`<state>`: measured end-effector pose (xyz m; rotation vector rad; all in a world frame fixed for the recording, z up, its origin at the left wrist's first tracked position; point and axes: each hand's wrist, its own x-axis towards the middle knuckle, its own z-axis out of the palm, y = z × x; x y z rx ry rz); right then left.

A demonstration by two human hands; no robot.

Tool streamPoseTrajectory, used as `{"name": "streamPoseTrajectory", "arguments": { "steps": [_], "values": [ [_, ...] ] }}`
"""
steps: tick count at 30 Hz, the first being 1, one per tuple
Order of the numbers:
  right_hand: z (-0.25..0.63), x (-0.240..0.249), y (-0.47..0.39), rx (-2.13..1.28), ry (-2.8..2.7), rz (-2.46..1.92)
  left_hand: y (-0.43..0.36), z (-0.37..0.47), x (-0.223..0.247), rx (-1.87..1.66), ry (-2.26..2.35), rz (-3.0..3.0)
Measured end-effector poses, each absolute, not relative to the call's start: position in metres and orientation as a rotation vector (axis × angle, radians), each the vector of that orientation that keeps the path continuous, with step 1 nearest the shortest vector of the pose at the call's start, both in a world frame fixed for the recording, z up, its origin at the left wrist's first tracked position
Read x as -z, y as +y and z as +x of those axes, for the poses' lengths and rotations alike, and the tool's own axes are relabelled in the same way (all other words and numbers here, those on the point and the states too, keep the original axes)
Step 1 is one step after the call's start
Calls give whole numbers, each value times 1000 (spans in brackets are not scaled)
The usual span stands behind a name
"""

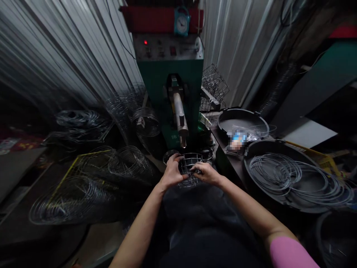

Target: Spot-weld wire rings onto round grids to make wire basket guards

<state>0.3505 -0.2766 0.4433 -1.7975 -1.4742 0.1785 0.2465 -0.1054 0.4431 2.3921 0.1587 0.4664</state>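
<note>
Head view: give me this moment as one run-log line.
left hand: holding wire basket | right hand: holding same basket | red panel light: lit | wire rings: in black tray, right side

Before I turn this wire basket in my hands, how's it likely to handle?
The wire basket should probably feel light for its size, being mostly open gaps. It will likely stay fairly stiff, since its wires cross in a grid. Its rounded rim suggests it might roll on its side.
</note>
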Motion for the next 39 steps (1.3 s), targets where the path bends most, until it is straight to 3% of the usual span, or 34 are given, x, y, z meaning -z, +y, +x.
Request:
{"name": "streamPoseTrajectory", "arguments": {
  "steps": [39],
  "values": [
    [389,-444,-221,-99,-1456,-1763,-62,287,-435,-539,272,2236]
  ]
}}
